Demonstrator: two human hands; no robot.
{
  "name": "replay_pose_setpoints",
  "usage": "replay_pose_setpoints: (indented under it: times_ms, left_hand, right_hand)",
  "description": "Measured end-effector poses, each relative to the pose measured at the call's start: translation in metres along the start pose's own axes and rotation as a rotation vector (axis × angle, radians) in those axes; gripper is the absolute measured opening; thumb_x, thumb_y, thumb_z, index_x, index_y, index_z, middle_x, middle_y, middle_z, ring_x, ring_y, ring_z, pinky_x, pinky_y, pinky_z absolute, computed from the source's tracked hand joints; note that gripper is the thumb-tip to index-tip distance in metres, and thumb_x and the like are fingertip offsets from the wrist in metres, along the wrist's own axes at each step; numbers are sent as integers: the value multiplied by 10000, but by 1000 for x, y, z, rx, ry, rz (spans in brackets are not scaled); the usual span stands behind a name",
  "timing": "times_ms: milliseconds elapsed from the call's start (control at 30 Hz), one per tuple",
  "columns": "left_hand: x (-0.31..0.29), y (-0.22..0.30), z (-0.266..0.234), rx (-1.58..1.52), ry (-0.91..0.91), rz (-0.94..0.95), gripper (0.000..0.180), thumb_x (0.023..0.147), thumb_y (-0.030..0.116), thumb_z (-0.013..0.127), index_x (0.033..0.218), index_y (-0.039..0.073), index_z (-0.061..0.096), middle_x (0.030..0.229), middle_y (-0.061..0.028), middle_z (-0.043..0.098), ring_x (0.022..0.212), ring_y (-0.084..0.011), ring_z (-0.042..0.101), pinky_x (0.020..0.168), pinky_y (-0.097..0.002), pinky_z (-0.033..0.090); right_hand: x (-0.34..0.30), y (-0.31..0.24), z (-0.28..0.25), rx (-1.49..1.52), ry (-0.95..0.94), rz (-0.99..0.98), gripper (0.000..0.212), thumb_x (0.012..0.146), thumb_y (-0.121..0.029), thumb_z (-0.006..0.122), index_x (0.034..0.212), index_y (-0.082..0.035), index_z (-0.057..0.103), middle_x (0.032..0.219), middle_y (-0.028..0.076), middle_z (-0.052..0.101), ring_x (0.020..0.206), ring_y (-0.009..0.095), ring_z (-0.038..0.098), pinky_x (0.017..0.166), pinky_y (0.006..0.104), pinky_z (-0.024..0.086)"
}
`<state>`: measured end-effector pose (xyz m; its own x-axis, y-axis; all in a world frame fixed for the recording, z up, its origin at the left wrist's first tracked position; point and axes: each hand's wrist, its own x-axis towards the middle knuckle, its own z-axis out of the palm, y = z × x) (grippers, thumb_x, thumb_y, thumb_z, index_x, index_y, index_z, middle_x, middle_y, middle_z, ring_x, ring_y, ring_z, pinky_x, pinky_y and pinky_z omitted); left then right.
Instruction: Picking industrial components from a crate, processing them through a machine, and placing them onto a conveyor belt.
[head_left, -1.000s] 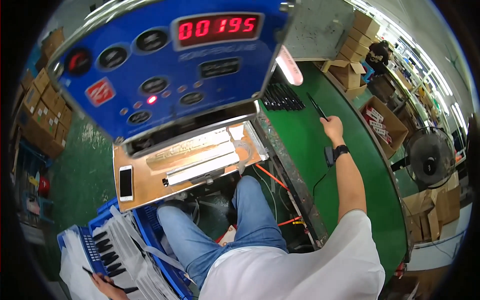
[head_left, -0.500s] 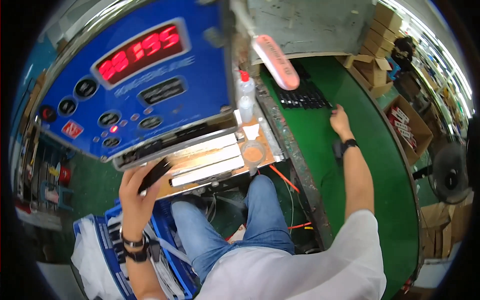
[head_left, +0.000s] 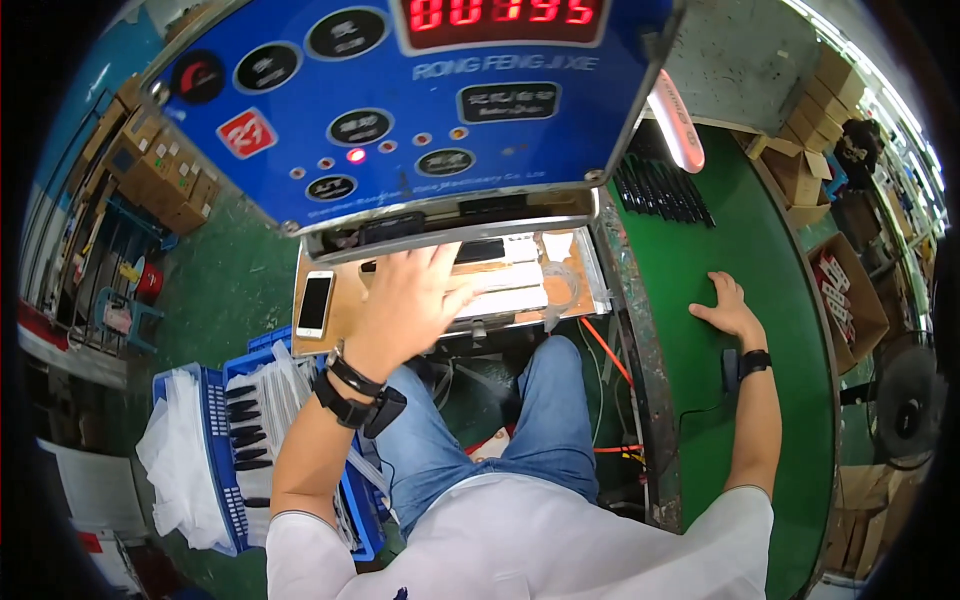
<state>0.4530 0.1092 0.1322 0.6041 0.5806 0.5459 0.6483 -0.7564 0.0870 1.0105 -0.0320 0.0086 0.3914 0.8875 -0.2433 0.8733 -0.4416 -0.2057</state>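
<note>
My left hand (head_left: 412,305) reaches under the blue control box (head_left: 400,110), over a pale metal fixture (head_left: 500,295). Its fingers are stretched out and its thumb is apart. A flat black piece (head_left: 480,251) lies in the fixture beside my fingertips; whether they touch it is hard to tell. On the right, my right hand (head_left: 728,306) hovers over or rests on the green tabletop (head_left: 690,400), fingers spread with nothing in them. Beyond it lies a row of slim black pieces (head_left: 665,190).
A white phone (head_left: 315,304) lies on the bench's left end. Blue crates (head_left: 225,455) at lower left hold white sheets and black-ended pieces. An orange-white hanging object (head_left: 678,125) is beside the control box. A carton (head_left: 850,300) and a fan (head_left: 908,405) stand at right.
My left hand moved up and right to the fixture and no longer visibly grips the black piece. My right hand drew back from the row of black pieces. The view shifted left.
</note>
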Motion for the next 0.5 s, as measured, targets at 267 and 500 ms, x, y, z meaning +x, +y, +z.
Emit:
replay_pose_setpoints:
  times_ms: [267,500]
  left_hand:
    - [-125,-29,-57,-60,196,-118,479,913,312,791,1317,72,699,1369,-185,620,1244,-429,585,1072,-493,472]
    - [-415,-111,-110,67,337,-1259,396,898,294,834,1163,10,759,1114,-196,702,1077,-351,678,950,-442,544]
  right_hand:
    - [22,22,11,80,90,-199,920,864,-412,859,1587,-13,455,1641,246,438,1541,400,394,1271,475,326]
    - [6,-13,-3,36,-11,-31,825,989,-399,773,1643,-55,407,1694,218,366,1568,384,342,1249,477,351]
